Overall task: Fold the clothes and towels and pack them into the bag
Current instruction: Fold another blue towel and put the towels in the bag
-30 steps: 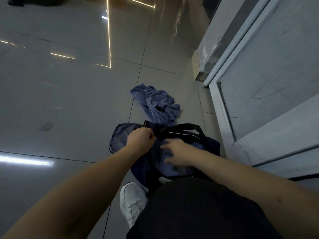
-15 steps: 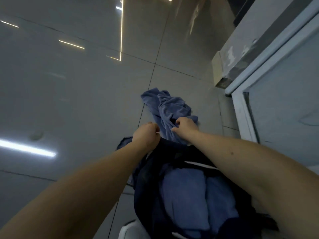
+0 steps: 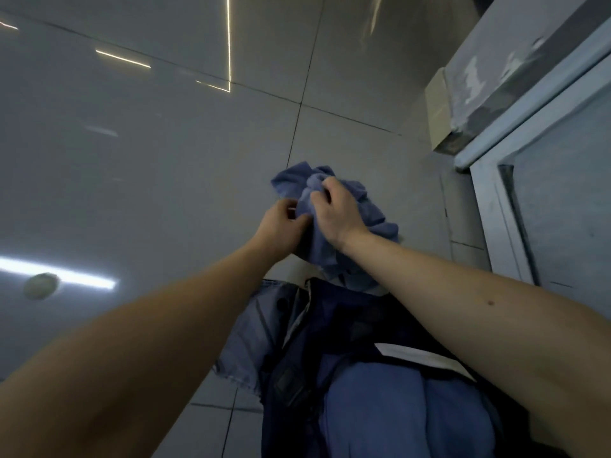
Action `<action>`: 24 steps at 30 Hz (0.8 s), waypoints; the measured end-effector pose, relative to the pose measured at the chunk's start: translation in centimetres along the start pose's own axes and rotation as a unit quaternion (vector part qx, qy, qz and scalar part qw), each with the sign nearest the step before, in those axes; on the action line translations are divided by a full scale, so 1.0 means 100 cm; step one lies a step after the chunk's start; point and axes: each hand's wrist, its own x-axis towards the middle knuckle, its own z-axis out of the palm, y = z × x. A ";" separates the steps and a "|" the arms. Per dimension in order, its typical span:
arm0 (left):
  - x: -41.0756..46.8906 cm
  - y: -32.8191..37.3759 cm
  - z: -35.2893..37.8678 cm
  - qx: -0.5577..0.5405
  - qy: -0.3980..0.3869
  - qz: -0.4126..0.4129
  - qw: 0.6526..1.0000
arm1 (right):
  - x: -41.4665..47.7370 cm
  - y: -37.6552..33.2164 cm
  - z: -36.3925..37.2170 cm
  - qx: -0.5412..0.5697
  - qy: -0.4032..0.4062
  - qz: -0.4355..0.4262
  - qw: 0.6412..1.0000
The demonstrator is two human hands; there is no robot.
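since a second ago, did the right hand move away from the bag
Yes. The right hand went from over the bag forward past its far end, and grips the blue cloth.

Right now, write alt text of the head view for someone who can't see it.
Two hands hold a crumpled blue cloth over a grey tiled floor: the right hand grips its top, the left hand pinches its side. Nearer, an open dark bag holds folded blue fabric.

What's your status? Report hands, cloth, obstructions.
Right hand grips crumpled blue cloth, unfolded. Left hand at its edge, grip unclear. Bag open below, folded blue pieces inside. Denim piece beside bag; no obstruction seen.
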 end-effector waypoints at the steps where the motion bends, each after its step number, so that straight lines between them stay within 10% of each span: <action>1: -0.001 0.005 -0.010 -0.020 0.018 0.005 1.000 | 0.000 -0.011 0.004 0.025 0.000 -0.010 1.000; 15: -0.135 0.119 -0.232 0.014 0.242 0.134 0.961 | -0.059 -0.289 -0.031 0.179 -0.038 -0.150 0.972; 24: -0.273 0.179 -0.352 0.002 0.338 0.167 0.926 | -0.139 -0.433 -0.044 0.351 -0.088 -0.054 0.931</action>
